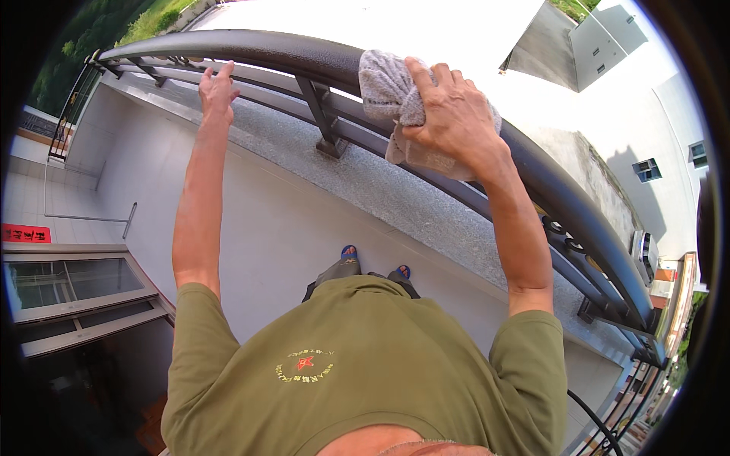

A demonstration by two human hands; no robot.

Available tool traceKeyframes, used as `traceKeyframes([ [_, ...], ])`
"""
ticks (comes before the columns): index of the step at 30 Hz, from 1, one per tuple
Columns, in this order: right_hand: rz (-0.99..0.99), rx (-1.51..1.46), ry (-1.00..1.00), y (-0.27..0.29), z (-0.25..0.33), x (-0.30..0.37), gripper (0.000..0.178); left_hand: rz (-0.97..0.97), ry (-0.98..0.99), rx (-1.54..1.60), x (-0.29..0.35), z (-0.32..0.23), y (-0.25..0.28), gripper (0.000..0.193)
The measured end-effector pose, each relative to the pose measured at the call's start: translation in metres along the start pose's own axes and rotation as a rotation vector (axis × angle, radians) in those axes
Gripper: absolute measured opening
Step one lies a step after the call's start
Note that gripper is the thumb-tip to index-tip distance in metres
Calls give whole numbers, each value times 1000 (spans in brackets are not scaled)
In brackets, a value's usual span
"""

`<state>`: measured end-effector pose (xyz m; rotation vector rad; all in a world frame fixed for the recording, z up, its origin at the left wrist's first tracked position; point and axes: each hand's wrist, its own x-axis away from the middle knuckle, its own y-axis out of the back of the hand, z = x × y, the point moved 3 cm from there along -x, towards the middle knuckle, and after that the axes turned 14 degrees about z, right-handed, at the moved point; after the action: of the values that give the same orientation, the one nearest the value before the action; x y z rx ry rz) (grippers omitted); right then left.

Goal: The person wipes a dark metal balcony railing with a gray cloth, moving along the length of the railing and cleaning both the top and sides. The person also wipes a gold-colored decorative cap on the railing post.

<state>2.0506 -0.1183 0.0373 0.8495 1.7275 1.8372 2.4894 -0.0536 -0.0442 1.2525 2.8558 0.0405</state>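
Observation:
A dark metal railing (304, 49) curves across the view in front of me, set on a grey stone ledge (281, 144). My right hand (456, 114) grips a bunched grey cloth (384, 85), which lies over the thick top rail. Part of the cloth hangs down below my fingers on the near side. Farther left, my left hand (218, 91) is raised by the railing with its fingers apart and nothing in it. Whether its fingertips touch the rail I cannot tell.
Below me is the pale balcony floor (251, 220), where my feet stand in blue slippers (349, 251). A sliding window (76, 285) is at the left. Beyond the railing lie a bright paved yard, a white building (654, 167) and a parked vehicle (645, 257).

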Motion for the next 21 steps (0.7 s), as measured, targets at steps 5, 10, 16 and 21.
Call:
traceKeyframes([
  [5, -106, -80, -172, -5, -105, 154, 107, -254, 149, -277, -100, -50, -41, 101],
  [10, -108, -8, -144, -12, -159, 216, 111, -418, 144, -420, -159, -16, -18, 112],
  [16, 0, -151, -145, -7, -145, 167, 94, -423, 93, -531, -170, -4, -31, 116],
  [21, -14, -255, 84, 9, -66, 48, 82, -416, 67, -568, -152, -16, -24, 116],
])
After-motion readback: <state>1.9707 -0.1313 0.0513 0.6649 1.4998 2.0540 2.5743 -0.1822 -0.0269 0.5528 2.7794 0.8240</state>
